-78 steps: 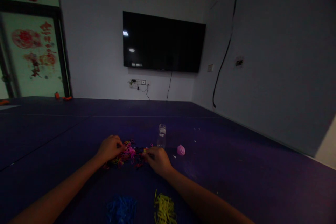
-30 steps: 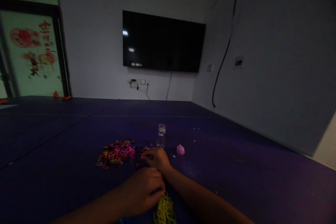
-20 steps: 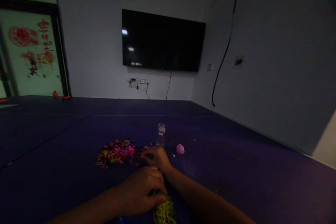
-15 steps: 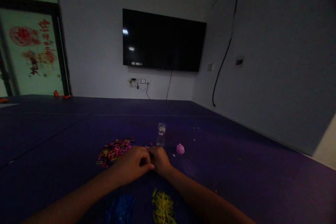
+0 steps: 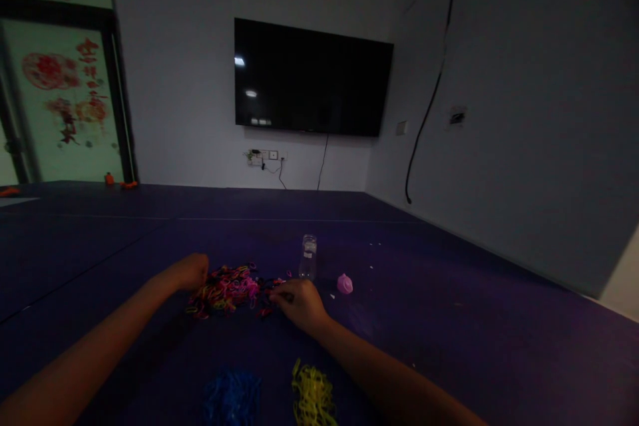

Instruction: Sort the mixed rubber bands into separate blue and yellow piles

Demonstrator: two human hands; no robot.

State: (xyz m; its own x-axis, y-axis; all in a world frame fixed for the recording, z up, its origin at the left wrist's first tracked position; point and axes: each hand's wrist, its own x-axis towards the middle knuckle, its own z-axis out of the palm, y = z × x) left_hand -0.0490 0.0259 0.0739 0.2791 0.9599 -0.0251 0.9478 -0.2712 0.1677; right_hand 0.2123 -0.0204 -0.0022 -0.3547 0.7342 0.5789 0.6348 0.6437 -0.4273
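A mixed pile of small rubber bands point(image 5: 229, 289), in pink, red, yellow and black, lies on the dark purple floor. My left hand point(image 5: 194, 271) is at the pile's left edge with its fingers curled in; their tips are hidden. At the right end of the pile, my right hand point(image 5: 302, 305) has thumb and forefinger pinched beside several dark and red bands; what is between them is too small to make out. Closer to me lie a heap of blue bands point(image 5: 232, 398) and a heap of yellow bands point(image 5: 313, 394).
Just beyond my right hand stands a clear bottle point(image 5: 308, 257). To its right sits a small pink object point(image 5: 344, 283), perhaps a lid. White scraps point(image 5: 371, 267) dot the floor. A television point(image 5: 312, 80) hangs on the far wall, and a cable point(image 5: 424, 120) dangles at the right.
My left hand has moved away from my right hand, leftward to the far side of the mixed pile. The right hand stays nearly in place. More of the pile now shows.
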